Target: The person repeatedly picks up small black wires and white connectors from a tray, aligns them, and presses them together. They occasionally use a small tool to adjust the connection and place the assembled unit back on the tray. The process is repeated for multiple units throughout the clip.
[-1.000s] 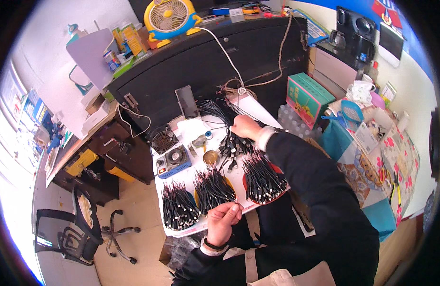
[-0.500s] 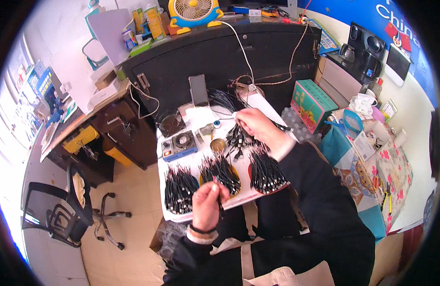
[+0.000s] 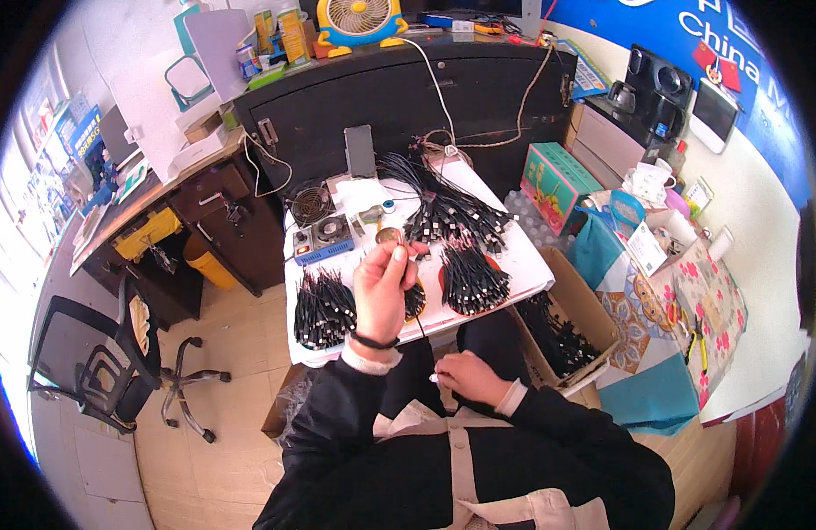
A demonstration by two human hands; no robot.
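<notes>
My left hand (image 3: 381,287) is raised over the near part of a white table (image 3: 533,276), thumb and fingers pinched on the upper end of a thin black cable (image 3: 419,321). The cable hangs down towards my right hand (image 3: 475,378), which is closed low over my lap with a small whitish tip (image 3: 434,377) at its fingers. Behind the left hand, a bundle of short black cables (image 3: 414,303) is partly hidden. Similar bundles stand to its left (image 3: 322,311) and right (image 3: 472,281), with copper-coloured ends upward. More black cables (image 3: 457,212) fan out farther back.
A blue box with a fan (image 3: 325,240), a dark round fan (image 3: 312,205), a round tin (image 3: 387,236) and a propped phone (image 3: 359,152) occupy the table's back left. At right, an open carton (image 3: 592,360) holds black cables. An office chair (image 3: 99,353) stands left.
My right hand has come back from the far side of the table to my lap, letting go of a grey lead. My left hand has risen and moved forward. The view has shifted.
</notes>
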